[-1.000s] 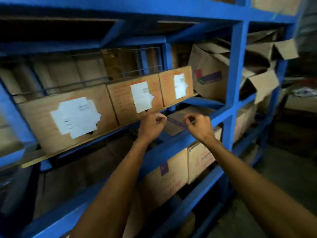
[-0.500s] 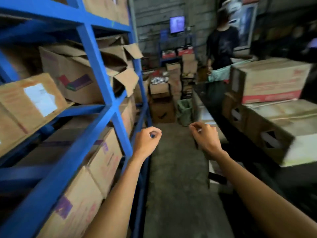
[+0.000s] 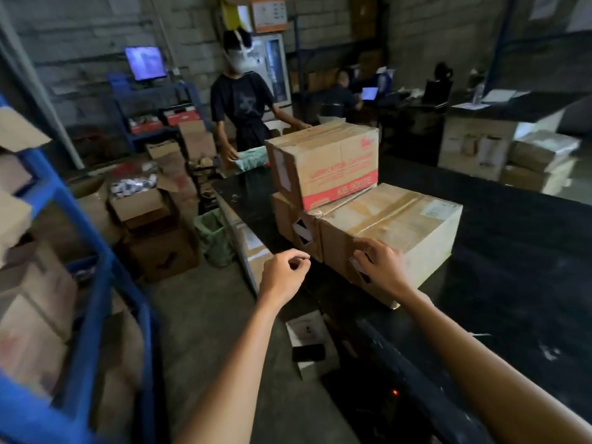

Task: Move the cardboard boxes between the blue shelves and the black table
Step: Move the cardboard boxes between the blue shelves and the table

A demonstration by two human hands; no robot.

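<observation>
Dim storeroom, black table (image 3: pixel 499 238): right hand (image 3: pixel 382 264) touches large tan taped cardboard box (image 3: pixel 400 225) at 1 o'clock, fingers spread; left hand (image 3: pixel 282 277) loosely curled, empty; pickup starting, next needs two-hand side grip.

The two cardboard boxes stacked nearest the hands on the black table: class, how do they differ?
The upper box is smaller, with red print and a red band; the lower box is larger, plain and pale. The upper rests on others; the lower sits on the black table. Both are taped shut.
</observation>
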